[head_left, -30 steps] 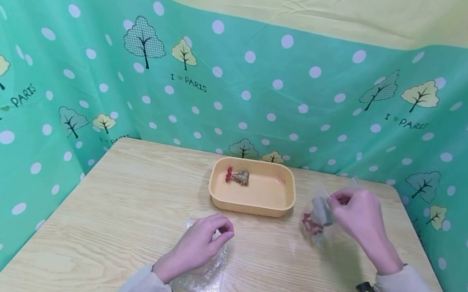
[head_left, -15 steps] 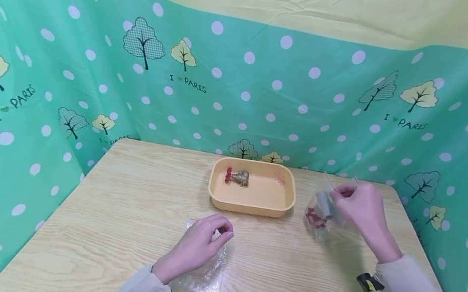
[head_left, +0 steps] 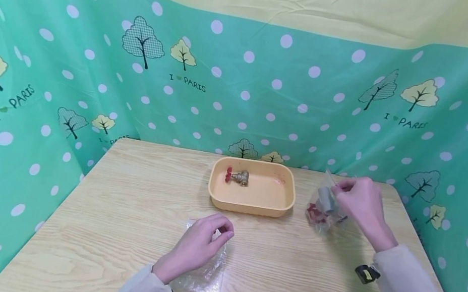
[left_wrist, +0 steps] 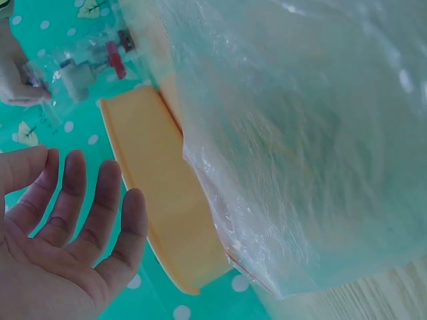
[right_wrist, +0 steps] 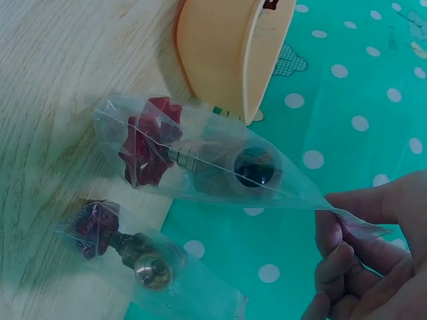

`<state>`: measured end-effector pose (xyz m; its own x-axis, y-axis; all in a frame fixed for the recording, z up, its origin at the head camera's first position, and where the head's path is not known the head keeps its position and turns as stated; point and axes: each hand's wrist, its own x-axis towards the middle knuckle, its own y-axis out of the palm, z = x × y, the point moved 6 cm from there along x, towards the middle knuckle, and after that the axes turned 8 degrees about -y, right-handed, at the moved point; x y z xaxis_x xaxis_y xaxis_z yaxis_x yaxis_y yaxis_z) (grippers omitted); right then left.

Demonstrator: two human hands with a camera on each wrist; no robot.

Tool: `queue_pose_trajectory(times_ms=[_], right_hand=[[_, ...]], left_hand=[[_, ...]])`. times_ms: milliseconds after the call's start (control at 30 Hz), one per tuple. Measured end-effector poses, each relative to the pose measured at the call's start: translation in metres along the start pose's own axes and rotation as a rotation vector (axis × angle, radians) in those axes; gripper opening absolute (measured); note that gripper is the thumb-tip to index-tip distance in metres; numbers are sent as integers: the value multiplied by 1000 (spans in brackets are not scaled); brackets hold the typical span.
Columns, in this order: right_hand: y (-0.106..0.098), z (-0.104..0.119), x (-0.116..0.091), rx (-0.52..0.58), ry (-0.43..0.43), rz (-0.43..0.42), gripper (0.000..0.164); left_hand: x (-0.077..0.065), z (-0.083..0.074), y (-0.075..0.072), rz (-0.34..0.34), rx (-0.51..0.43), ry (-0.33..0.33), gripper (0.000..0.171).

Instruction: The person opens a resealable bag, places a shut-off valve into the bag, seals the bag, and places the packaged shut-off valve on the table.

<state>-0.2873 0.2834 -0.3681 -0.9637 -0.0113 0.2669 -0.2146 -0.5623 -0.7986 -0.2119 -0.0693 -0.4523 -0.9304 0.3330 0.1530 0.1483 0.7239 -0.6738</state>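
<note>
My right hand (head_left: 360, 202) pinches the top of a clear plastic bag (right_wrist: 293, 177) between thumb and fingers, raised over the table's right side. Inside it is a valve with a dark red handwheel (right_wrist: 150, 143) and a grey body (head_left: 325, 199). Close by is a second clear bag (right_wrist: 193, 273) holding a metal valve (right_wrist: 143, 260) with a dark red handwheel; whether it touches the table is unclear. My left hand (head_left: 197, 245) stays loosely curled and holds nothing. A crumpled clear bag (head_left: 211, 272) lies beneath it, large in the left wrist view.
A cream-yellow plastic tray (head_left: 251, 209) stands at the table's back middle. In its left part lies a brass-coloured valve (head_left: 239, 177) with a red handwheel. Reddish specks mark the tray's right end. A green dotted curtain (head_left: 244, 81) surrounds the wooden table (head_left: 121, 220).
My right hand has risen slightly away from me with the bag, which has turned a little. The second bag's contents now show beside it. The left hand has not moved.
</note>
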Motion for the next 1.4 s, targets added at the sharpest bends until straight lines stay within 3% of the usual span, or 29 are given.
queue_pose_trajectory(times_ms=[233, 500, 1400], right_hand=[[5, -10, 6, 3, 60, 32, 20], [8, -16, 11, -1, 69, 42, 20], [13, -23, 15, -20, 22, 53, 19]], left_hand=[[0, 1, 0, -3, 6, -3, 5], [-2, 4, 0, 5, 4, -14, 6], [-3, 9, -3, 6, 4, -38, 5]])
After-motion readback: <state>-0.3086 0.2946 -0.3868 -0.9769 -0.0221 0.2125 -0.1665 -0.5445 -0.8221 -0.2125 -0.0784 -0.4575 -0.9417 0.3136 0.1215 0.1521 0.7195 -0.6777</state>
